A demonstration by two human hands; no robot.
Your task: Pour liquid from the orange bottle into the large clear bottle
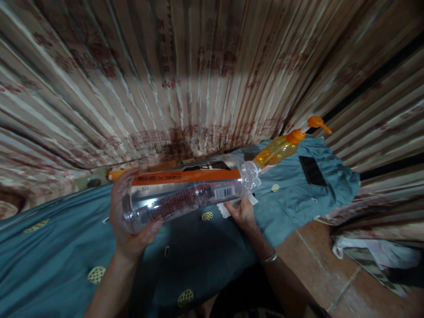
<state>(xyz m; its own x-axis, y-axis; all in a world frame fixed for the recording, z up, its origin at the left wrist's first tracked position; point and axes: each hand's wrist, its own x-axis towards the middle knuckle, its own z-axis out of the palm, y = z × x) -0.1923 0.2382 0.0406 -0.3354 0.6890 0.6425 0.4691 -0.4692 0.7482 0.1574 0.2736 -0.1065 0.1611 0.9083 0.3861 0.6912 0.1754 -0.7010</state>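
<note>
A large clear plastic bottle [188, 201] with an orange and silver label is held nearly level, its neck [250, 172] pointing right. My left hand [127, 221] is wrapped round its base at the left, thumb on the near side. My right hand [244, 214] grips it from below near the shoulder; some of its fingers are hidden behind the bottle. Just beyond the neck is a pump bottle [276, 150] of yellow liquid with an orange pump head [315, 122]. Whether the two bottles touch cannot be made out.
A teal cloth [212, 247] with yellow patches covers the surface underneath. A black phone [312, 171] lies on it at the right. White paper [224, 211] shows beneath my right hand. Patterned curtains [198, 88] hang behind and at the right, above a tiled floor [318, 256].
</note>
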